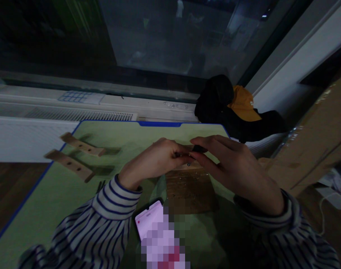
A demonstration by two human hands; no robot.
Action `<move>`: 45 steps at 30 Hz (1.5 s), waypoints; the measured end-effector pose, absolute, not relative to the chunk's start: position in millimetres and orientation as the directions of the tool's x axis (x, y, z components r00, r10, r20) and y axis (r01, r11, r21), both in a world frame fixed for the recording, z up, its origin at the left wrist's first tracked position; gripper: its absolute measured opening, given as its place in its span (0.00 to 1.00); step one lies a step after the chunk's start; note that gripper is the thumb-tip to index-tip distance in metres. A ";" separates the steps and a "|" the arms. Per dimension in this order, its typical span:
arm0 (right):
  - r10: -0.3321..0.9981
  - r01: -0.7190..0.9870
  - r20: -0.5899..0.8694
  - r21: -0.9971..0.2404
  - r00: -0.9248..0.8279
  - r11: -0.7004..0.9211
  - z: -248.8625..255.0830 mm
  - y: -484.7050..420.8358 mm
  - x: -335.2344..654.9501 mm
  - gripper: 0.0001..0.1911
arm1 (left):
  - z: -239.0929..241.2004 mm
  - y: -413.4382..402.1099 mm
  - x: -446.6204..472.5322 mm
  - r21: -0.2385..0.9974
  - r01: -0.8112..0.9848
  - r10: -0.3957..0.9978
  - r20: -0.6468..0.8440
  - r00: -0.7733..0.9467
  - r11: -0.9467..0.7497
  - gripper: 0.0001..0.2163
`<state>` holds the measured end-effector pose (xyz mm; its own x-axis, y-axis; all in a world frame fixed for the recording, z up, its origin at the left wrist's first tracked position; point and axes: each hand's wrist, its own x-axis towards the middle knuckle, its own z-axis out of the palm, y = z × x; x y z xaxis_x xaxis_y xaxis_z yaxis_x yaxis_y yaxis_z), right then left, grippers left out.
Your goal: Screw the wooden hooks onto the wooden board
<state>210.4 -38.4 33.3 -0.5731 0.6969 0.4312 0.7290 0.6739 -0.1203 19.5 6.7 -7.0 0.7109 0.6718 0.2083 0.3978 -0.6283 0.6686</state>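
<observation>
My left hand (156, 158) and my right hand (232, 168) meet over the middle of a green mat (47, 209). Both are closed in a pinch around a small dark object (199, 148) held between their fingertips; I cannot make out what it is. Just under the hands lies a brown wooden board (189, 188) with small holes. Both arms wear striped sleeves.
Two wooden pieces with holes (75, 157) lie at the mat's left. A phone with a lit screen (152, 222) sits near my left forearm. Dark clothing and an orange cap (243, 106) rest by the window sill. Cardboard (313, 149) leans at the right.
</observation>
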 end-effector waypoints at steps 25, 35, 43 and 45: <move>0.699 0.738 0.429 -0.101 -0.573 0.667 34.6 -37.7 209.8 0.13 | -11.5 -4.5 31.0 0.153 0.659 0.671 0.037 0.741 -0.737 0.07; 0.696 0.727 0.418 -0.113 -0.584 0.677 34.6 -39.3 208.3 0.14 | -12.5 -5.5 30.5 0.173 0.661 0.677 0.057 0.734 -0.731 0.09; 0.698 0.733 0.425 -0.108 -0.577 0.672 34.6 -38.2 209.3 0.13 | -7.0 3.5 27.3 0.470 0.496 0.644 0.227 0.731 -0.730 0.11; 0.698 0.737 0.427 -0.099 -0.576 0.669 34.6 -37.9 209.6 0.13 | -5.2 4.4 28.3 0.509 0.478 0.656 0.254 0.711 -0.716 0.11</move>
<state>209.6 -37.9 34.6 -0.5756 0.6975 0.4269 0.7368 0.6687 -0.0992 28.3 4.4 -5.2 0.7109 0.6557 0.2544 0.4780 -0.7158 0.5090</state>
